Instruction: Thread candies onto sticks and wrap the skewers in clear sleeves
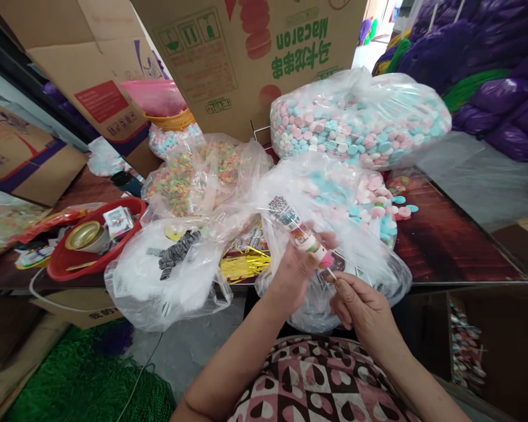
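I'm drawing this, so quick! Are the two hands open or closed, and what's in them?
Left hand: closed, holding the wrapped candy.
Right hand: closed, fingers pinching the white stick.

Held aslant, a candy skewer [310,243] with a pink lower piece [326,259] fills a clear printed sleeve [285,210], white stick [331,272] downward.

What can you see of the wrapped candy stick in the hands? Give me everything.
The wrapped candy stick has a clear, shiny, plastic-looking sleeve with dark print toward its far end. Inside, pink and pale pieces show, a pink one lowest; a thin white stick pokes out below. It slants from upper left to lower right, above a clear bag. The left hand grips the sleeve; the right hand pinches the stick. The print is too blurred to read.
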A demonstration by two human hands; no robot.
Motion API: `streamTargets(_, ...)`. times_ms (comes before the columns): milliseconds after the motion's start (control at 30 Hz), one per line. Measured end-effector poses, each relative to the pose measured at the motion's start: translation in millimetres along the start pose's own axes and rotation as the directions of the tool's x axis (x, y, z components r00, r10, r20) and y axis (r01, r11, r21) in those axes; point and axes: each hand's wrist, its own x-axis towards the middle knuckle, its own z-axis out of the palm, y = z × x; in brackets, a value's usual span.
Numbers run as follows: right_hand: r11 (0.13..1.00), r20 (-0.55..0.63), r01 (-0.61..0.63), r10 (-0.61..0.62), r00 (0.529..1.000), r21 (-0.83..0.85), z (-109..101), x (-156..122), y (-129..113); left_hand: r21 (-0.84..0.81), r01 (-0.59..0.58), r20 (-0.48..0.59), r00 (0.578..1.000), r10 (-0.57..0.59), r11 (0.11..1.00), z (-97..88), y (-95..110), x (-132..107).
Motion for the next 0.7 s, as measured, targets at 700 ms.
streamTargets(700, 0.988, 0.058, 0.053, -0.045, 0.997, -0.148, 3, 3, -16, 0.378, 0.020, -0.066, 0.998, 0.005, 0.926, -10.4, -15, -2)
